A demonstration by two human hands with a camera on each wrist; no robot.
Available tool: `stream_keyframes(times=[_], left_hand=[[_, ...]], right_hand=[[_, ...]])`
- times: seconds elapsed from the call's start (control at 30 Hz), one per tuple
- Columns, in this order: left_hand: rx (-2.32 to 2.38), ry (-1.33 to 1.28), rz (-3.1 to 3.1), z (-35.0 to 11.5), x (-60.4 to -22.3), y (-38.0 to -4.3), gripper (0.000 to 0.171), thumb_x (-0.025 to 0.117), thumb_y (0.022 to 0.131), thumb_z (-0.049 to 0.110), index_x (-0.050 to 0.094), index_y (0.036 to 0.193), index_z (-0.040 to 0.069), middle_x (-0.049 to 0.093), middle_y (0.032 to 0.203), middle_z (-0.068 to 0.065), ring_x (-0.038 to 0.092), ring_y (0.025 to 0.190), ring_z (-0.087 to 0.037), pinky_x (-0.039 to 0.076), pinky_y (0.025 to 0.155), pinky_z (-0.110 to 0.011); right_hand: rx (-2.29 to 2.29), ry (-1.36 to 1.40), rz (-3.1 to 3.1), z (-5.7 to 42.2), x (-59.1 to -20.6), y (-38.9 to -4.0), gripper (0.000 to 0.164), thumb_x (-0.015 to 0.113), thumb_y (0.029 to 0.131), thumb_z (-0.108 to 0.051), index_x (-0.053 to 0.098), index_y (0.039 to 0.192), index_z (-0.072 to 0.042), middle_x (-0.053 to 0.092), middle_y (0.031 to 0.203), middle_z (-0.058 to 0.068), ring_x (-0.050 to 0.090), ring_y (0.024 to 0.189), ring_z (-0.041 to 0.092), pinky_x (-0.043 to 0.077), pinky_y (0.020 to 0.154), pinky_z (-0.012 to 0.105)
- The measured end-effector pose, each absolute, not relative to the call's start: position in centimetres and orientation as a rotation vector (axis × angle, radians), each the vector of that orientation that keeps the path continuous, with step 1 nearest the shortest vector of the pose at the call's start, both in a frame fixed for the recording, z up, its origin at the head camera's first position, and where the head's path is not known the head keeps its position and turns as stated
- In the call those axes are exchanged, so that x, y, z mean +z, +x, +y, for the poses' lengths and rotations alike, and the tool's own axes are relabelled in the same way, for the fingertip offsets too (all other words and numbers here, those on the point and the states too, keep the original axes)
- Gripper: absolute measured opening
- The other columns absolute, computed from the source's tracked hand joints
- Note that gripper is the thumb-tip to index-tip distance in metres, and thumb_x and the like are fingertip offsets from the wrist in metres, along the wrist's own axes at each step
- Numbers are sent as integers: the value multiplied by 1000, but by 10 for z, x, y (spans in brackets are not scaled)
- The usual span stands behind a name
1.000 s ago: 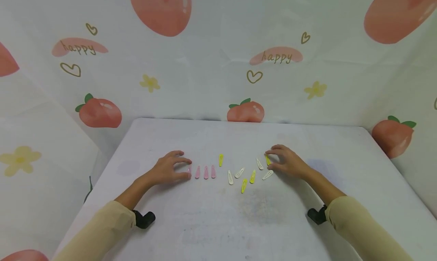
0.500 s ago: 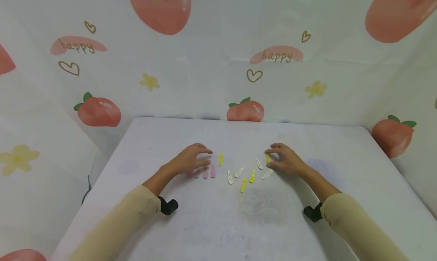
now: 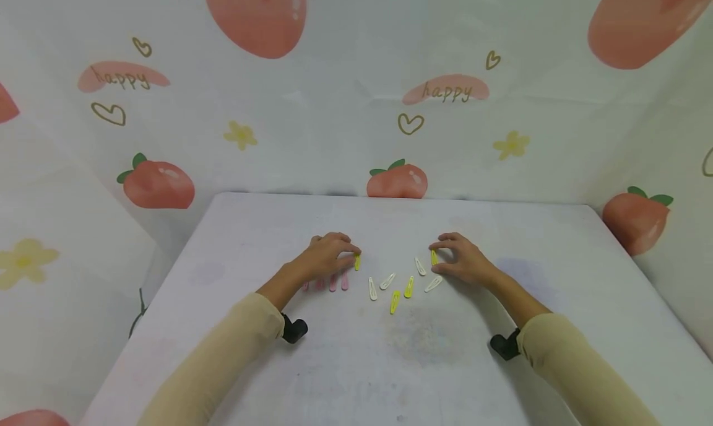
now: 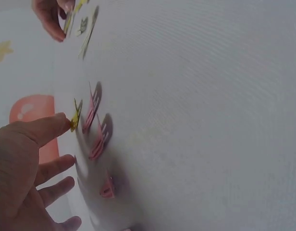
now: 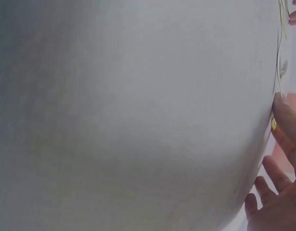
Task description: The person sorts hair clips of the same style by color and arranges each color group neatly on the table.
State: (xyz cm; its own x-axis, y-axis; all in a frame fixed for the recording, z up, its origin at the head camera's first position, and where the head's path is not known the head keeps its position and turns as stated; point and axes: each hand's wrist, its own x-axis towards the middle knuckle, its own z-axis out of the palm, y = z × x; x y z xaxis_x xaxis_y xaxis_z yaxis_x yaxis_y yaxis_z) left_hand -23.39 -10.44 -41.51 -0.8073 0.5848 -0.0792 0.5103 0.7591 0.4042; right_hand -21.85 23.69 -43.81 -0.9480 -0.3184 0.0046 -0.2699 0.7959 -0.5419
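My left hand has thumb and index finger at a yellow snap hair clip, pinching it at its upper part. The left wrist view shows this yellow clip right at the fingertips, the other fingers spread. Across the table, my right hand pinches another yellow hair clip between thumb and index finger. Pink hair clips stand in a row below my left hand, partly covered by it. White clips and two more yellow clips lie between the hands.
The white tabletop reaches back to a curtain printed with peaches, hearts and flowers. A white clip and another white clip lie close beside the right hand. A dark cord hangs off the left edge.
My left hand has moved right, from the leftmost pink clip over the pink row to the yellow clip. The right hand has stayed at its yellow clip.
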Motion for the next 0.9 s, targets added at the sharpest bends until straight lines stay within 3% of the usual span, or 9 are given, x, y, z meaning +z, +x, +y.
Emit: stream_keyframes(times=[0.33,0.57,0.9], left_hand=[[456,898,2773,-107,-418,-231,38,57,102,21,60,140,21,48,148,-16,35,142,-33,32,106,-63],[471,852,2769,-110,-418,-230,33,58,100,21,67,131,16,49,146,-18,35,142,-35,32,105,-65],[576,891,2774,-114,-422,-227,21,67,94,20,76,112,14,57,138,-13,45,136,-32,38,104,-61]], right_hand=[[-891,-482,2870,236,-441,-221,45,81,84,-22,68,123,-3,48,139,27,39,132,47,30,108,66],[-883,-464,2870,237,-441,-220,45,81,84,-22,68,123,-4,48,140,26,39,133,47,30,108,65],[-879,-483,2876,239,-441,-220,45,81,84,-23,68,123,-4,48,139,27,39,133,47,30,108,65]])
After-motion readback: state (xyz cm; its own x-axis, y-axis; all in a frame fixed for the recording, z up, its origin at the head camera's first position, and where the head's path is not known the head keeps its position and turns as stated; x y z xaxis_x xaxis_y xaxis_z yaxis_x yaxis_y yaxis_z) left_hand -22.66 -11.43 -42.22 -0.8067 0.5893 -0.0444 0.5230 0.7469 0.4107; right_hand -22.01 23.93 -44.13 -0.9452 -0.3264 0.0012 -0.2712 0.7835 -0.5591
